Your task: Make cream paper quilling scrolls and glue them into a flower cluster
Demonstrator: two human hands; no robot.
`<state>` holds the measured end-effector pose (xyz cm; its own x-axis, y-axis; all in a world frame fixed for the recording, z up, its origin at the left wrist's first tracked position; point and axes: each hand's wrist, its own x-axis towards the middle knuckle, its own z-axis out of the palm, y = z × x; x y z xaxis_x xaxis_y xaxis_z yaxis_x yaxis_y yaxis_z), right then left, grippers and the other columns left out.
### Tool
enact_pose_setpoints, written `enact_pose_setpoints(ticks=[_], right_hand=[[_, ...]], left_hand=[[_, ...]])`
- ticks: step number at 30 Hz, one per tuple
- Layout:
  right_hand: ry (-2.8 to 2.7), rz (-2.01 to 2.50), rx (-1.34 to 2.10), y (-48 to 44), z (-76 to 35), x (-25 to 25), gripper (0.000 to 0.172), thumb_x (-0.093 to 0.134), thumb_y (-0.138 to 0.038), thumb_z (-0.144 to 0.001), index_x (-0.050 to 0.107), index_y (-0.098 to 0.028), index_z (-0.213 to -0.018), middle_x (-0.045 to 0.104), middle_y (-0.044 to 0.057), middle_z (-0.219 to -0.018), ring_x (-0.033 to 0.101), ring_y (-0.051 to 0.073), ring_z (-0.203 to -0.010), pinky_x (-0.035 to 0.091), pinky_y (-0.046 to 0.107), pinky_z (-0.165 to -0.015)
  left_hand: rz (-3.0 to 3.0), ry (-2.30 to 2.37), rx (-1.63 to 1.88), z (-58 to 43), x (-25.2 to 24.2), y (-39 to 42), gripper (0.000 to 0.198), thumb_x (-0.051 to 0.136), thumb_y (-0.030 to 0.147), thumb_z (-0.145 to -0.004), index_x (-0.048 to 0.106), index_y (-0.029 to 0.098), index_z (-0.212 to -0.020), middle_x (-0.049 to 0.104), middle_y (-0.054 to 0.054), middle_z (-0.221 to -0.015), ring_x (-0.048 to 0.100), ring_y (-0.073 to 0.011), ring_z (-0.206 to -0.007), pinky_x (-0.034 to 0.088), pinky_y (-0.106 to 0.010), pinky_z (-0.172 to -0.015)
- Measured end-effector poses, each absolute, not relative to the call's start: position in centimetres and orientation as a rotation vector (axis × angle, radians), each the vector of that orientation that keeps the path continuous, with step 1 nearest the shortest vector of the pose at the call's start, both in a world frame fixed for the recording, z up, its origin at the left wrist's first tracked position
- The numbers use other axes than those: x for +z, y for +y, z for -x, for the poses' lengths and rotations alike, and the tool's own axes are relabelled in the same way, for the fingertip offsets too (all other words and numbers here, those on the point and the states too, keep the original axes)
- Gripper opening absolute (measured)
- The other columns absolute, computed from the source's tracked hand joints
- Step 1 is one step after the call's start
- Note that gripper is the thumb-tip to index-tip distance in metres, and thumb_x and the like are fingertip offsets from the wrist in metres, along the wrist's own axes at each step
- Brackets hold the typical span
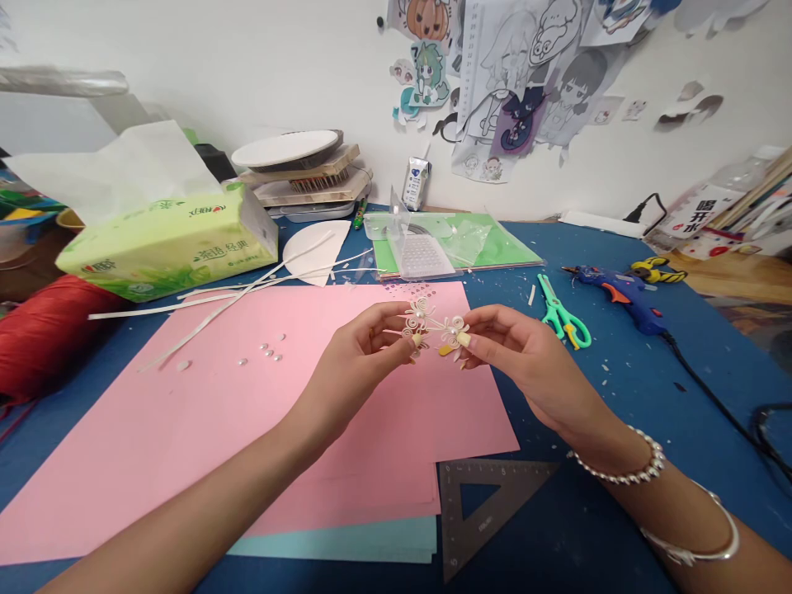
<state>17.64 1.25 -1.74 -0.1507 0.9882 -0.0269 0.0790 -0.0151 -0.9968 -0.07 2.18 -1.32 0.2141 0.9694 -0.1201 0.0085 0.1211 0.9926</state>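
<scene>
Above the pink sheet (247, 412) on the blue bench (619, 396), we held two small coiled-paper ornaments side by side, each with a pearl at its centre. As far as we could tell, they were touching. Our left hand (355, 355) pinched the left ornament (417, 320) between thumb and fingertips. Our right hand (513, 355) pinched the right ornament (454, 330) the same way, with its other fingers loosely curled.

We judged that the work wanted a light grip at the outer edges, because the coils looked thin enough to crush. It also seemed wise to line the pieces up low over the sheet, where a dropped pearl would show against the pink. Loose pearls (269, 353) lay on the sheet to the left, well apart from both hands. The green scissors (563, 318) and the blue glue gun (619, 293) lay on the bench near the right hand.
</scene>
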Motion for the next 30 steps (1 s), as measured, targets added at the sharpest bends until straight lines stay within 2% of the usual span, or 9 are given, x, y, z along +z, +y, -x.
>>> enact_pose_setpoints(ticks=[17,30], right_hand=[[-1.313,1.207,1.350,1.15,-17.53,-1.73,0.016,0.059,-0.024,-0.072,0.054,-0.017,-0.085,0.062,0.001,-0.077,0.062,0.011,-0.069,0.052,0.025,-0.068],[-1.471,1.208,1.248,1.57,-18.28,-1.52,0.015,0.056,-0.026,-0.074,0.056,-0.019,-0.088,0.062,0.001,-0.079,0.059,0.010,-0.068,0.051,0.026,-0.066]], left_hand=[[-1.254,1.105,0.958,0.14,-1.23,2.12,0.025,0.060,0.019,-0.070,0.056,0.023,-0.095,0.061,0.002,-0.078,0.055,-0.0094,-0.072,0.043,-0.020,-0.064],[-1.241,1.189,0.982,0.32,-0.95,2.40,0.024,0.058,0.029,-0.073,0.058,0.020,-0.096,0.061,0.001,-0.077,0.056,-0.0110,-0.068,0.044,-0.023,-0.066]])
